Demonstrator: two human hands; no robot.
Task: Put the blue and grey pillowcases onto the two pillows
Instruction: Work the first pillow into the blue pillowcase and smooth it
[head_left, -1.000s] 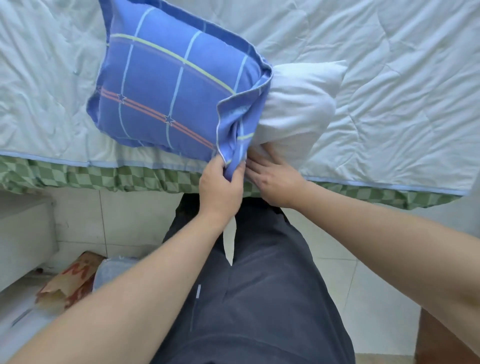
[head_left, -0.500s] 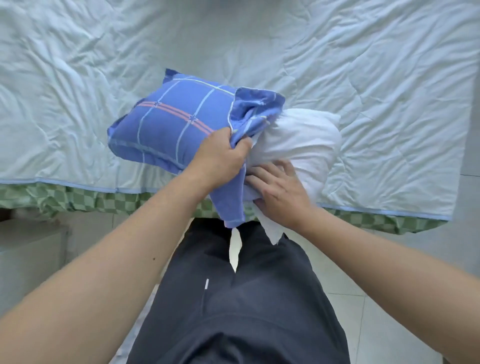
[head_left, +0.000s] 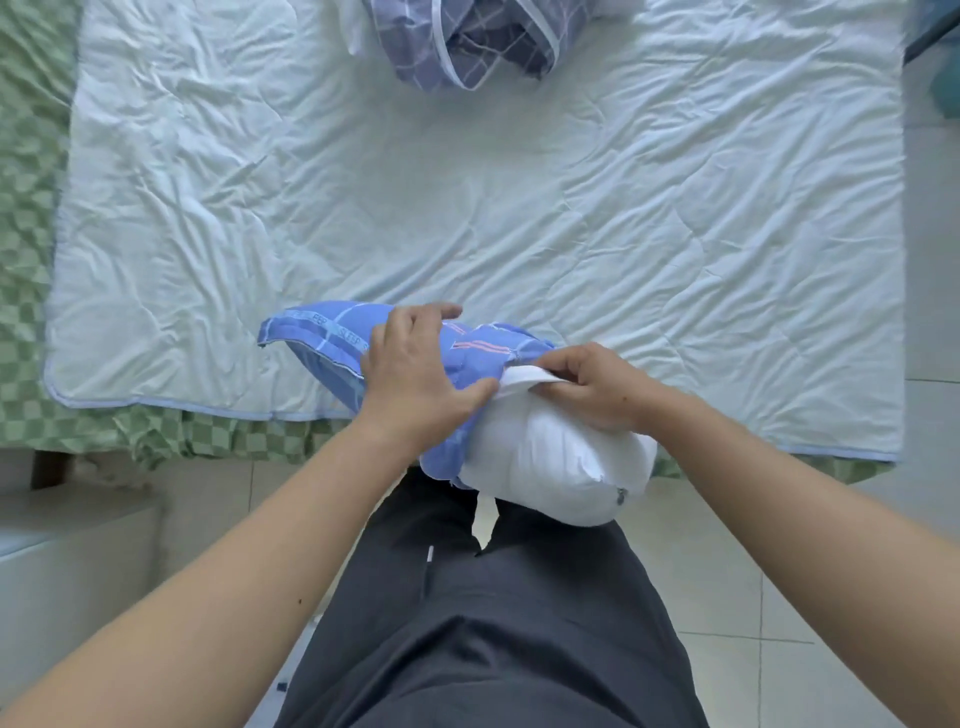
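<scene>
A white pillow (head_left: 550, 467) lies at the bed's near edge, its far half inside the blue checked pillowcase (head_left: 322, 332). My left hand (head_left: 415, 374) lies on the pillowcase with fingers spread, thumb at the case's open hem. My right hand (head_left: 592, 379) pinches a fold of the white pillow just at that hem. The bare end of the pillow hangs over the bed's edge toward my legs. The grey checked pillowcase (head_left: 467, 41) lies bunched at the far side of the bed.
A pale quilt (head_left: 571, 208) covers the bed, over a green checked sheet (head_left: 26, 260) showing at the left and front. Tiled floor (head_left: 779, 597) lies below, and a low grey ledge (head_left: 67, 561) stands at the left.
The pillow has turned and come toward me, its bare end now over the bed's edge. My left hand let go of the bunched hem and spread flat; my right hand moved up to pinch the pillow.
</scene>
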